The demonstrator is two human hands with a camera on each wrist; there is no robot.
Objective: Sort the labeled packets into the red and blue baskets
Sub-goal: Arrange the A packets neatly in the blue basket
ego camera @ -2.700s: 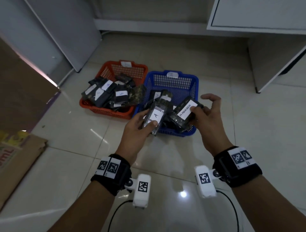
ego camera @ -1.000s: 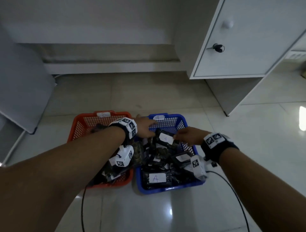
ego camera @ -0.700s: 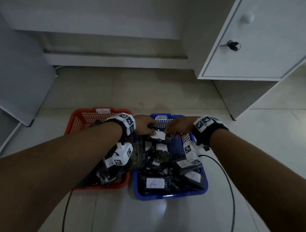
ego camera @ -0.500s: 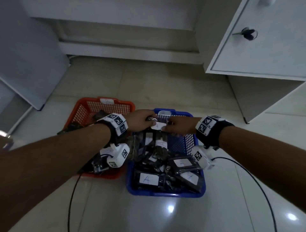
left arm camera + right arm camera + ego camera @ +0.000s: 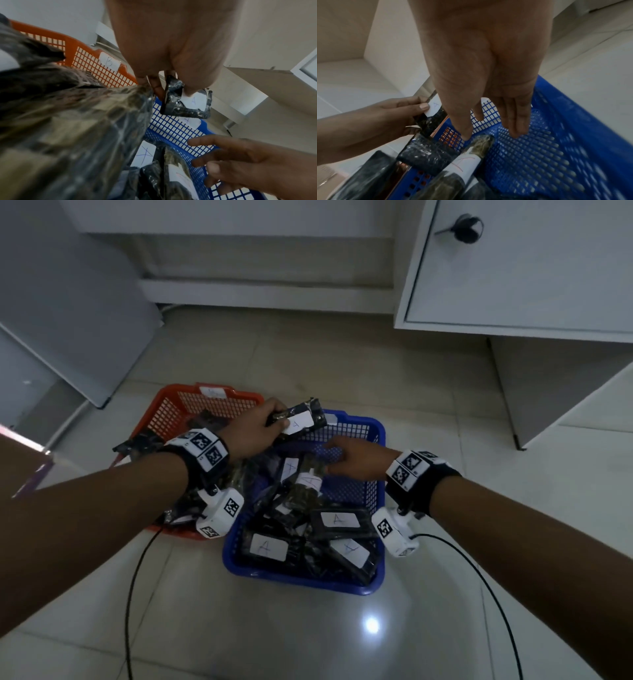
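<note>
A person's left hand point(image 5: 251, 430) grips a dark packet point(image 5: 301, 416) marked "A", thumb on its white label, above the far rim of the blue basket point(image 5: 373, 585) at 12 o'clock. The right hand point(image 5: 356, 457) hovers empty at 3 o'clock inside that basket, fingers straight and slack, just above the packets point(image 5: 337, 520) lettered "A". The red basket point(image 5: 164, 416), tagged "B", stands touching it at 9 o'clock on the tiled floor point(image 5: 308, 638); the left forearm hides most of its contents, and nearby packets blur the left wrist view.
</note>
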